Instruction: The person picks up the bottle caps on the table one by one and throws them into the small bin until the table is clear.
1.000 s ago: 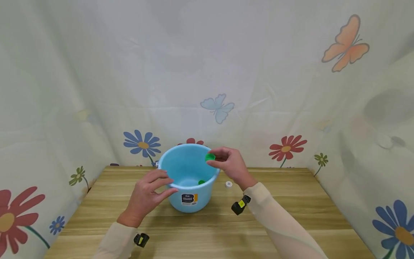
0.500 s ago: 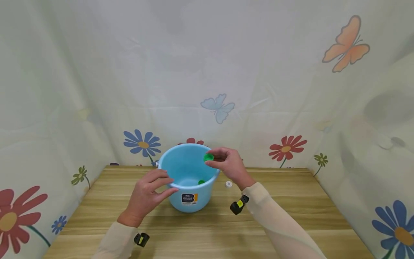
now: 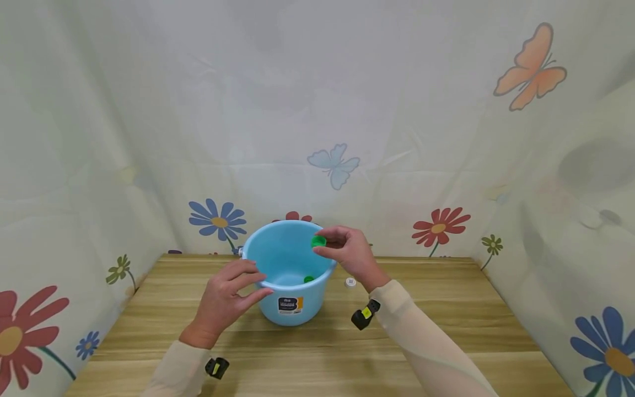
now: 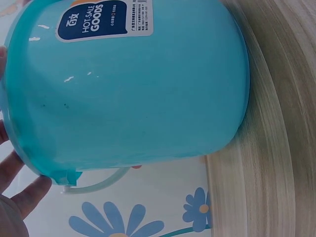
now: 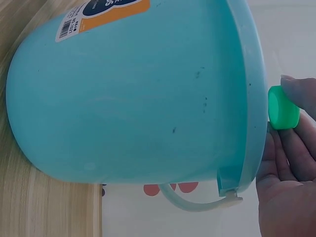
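Note:
A light blue plastic bucket (image 3: 285,251) stands upright on the wooden table, a label on its front. My left hand (image 3: 229,295) grips the near left rim, fingers over the edge and thumb on the outside; its fingers (image 4: 32,197) also show at the rim in the left wrist view. Between thumb and fingertips, my right hand (image 3: 352,253) pinches a green bottle cap (image 3: 318,241) over the right part of the bucket's opening. In the right wrist view this cap (image 5: 283,108) appears just beyond the rim. Another green cap (image 3: 309,279) lies inside the bucket.
Right of the bucket, a small white round cap-like piece (image 3: 350,282) with a printed mark lies on the table (image 3: 436,314). A handle (image 5: 197,202) hangs behind the bucket. Cloth with printed flowers and butterflies (image 3: 397,138) encloses the back and sides.
My right hand has shifted slightly left with the green bottle cap, farther over the bucket's opening. The left hand and the bucket have stayed in place.

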The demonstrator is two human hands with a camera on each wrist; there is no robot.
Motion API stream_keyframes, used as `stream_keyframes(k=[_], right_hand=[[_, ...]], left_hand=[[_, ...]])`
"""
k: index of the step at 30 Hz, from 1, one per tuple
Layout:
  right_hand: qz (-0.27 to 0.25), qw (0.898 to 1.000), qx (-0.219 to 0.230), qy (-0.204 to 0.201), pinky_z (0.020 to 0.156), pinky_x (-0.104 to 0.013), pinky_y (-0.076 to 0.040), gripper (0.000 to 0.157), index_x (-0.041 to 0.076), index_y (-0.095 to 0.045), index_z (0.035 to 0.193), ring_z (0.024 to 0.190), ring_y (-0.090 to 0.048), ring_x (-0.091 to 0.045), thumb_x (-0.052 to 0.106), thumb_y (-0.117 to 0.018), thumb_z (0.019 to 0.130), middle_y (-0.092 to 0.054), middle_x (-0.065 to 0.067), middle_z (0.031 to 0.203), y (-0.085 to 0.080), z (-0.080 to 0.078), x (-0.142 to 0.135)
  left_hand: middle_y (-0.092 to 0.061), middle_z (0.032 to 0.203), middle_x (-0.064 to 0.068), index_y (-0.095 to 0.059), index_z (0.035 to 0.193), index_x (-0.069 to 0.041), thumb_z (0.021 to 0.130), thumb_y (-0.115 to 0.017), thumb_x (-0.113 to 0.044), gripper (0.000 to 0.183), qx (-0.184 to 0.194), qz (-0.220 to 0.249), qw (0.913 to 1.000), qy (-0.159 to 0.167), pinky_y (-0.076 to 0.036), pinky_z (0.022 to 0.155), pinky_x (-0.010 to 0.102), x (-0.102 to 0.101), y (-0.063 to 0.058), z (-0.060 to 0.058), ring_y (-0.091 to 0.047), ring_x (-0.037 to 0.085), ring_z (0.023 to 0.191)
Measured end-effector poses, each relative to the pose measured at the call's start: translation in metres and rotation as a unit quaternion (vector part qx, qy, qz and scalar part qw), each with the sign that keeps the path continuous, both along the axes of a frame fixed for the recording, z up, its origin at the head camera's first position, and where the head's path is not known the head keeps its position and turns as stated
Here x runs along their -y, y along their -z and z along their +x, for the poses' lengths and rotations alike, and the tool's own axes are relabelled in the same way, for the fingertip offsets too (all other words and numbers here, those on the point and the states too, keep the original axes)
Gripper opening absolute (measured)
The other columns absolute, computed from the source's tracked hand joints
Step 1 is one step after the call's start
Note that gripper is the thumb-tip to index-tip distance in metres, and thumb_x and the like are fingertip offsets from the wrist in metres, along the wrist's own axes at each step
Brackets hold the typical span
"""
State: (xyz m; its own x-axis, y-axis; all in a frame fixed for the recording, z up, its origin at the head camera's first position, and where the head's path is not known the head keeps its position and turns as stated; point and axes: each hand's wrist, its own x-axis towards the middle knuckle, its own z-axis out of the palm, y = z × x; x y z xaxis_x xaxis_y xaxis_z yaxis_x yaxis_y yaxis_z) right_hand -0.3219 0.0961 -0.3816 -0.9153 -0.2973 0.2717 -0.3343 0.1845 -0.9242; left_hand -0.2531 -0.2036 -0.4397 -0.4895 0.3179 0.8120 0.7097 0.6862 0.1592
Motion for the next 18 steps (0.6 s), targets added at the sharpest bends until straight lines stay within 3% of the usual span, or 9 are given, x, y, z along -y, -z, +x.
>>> stream_keyframes(k=[5, 10, 13, 18], right_hand=[[-0.002, 1.000, -0.009, -0.001, 0.097, -0.037, -0.062, 0.035, 0.014, -0.075, 0.116, 0.109, -0.073, -0.026, 0.023, -0.086, 0.085, -0.074, -0.008, 0.120, 0.0021, -0.0007, 0.0001], [0.005, 1.000, -0.020, 0.008, 0.112, -0.049, -0.051, 0.057, 0.011, -0.068, 0.131, 0.132, -0.061, -0.033, 0.034, -0.088, 0.082, -0.067, -0.010, 0.137, 0.0050, -0.0007, -0.0017], [0.007, 1.000, -0.021, 0.018, 0.114, -0.050, -0.049, 0.065, 0.012, -0.065, 0.136, 0.137, -0.057, -0.032, 0.038, -0.088, 0.081, -0.064, -0.008, 0.141, 0.0067, -0.0012, -0.0037], [-0.005, 1.000, -0.018, 0.020, 0.114, -0.052, -0.049, 0.065, 0.011, -0.065, 0.136, 0.136, -0.058, -0.030, 0.038, -0.088, 0.082, -0.065, -0.007, 0.140, 0.0069, -0.0020, -0.0072]], left_hand=[[-0.075, 0.102, 0.000, -0.081, 0.098, -0.016, 0.067, -0.095, -0.031, 0.037, 0.001, 0.001, 1.0000, -0.001, -0.062, 0.092, 0.050, 0.0001, 0.0007, 0.0002, -0.071, 0.023, 0.102], [-0.074, 0.101, -0.001, -0.081, 0.097, -0.015, 0.064, -0.096, -0.027, 0.038, 0.000, 0.003, 1.0000, 0.001, -0.062, 0.092, 0.050, -0.0004, 0.0006, 0.0011, -0.070, 0.023, 0.102], [-0.074, 0.101, -0.001, -0.081, 0.096, -0.015, 0.064, -0.097, -0.026, 0.038, -0.001, 0.003, 1.0000, 0.002, -0.062, 0.092, 0.050, -0.0003, 0.0012, 0.0010, -0.070, 0.023, 0.101], [-0.074, 0.102, -0.001, -0.081, 0.097, -0.015, 0.064, -0.097, -0.025, 0.038, 0.000, 0.003, 1.0000, 0.000, -0.061, 0.092, 0.050, -0.0006, 0.0013, 0.0010, -0.070, 0.023, 0.102]])
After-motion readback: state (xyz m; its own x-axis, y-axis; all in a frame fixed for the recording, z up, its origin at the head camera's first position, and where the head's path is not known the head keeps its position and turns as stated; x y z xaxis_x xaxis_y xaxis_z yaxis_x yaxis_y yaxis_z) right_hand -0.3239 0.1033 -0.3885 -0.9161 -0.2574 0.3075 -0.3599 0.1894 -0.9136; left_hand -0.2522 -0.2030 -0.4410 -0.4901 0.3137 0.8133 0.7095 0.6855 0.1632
